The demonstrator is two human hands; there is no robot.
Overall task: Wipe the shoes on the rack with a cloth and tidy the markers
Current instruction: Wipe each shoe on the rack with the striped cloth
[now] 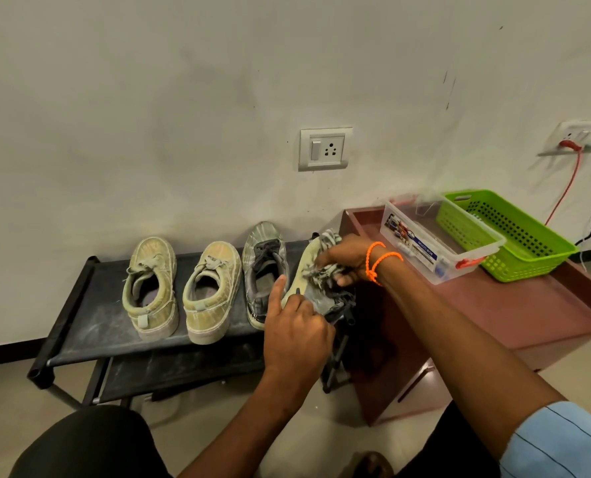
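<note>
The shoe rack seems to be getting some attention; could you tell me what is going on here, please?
A person is wiping the rightmost shoe, a grey plaid sneaker with a pale sole, tipped on its side on the black fabric shoe rack. The left hand steadies its heel end while the right hand rubs it with a crumpled grey cloth. Its matching plaid sneaker and two beige canvas sneakers stand upright alongside.

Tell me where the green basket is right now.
The green basket sits at the right of the head view on the reddish-brown table, against the wall, right behind the clear plastic box.
</note>
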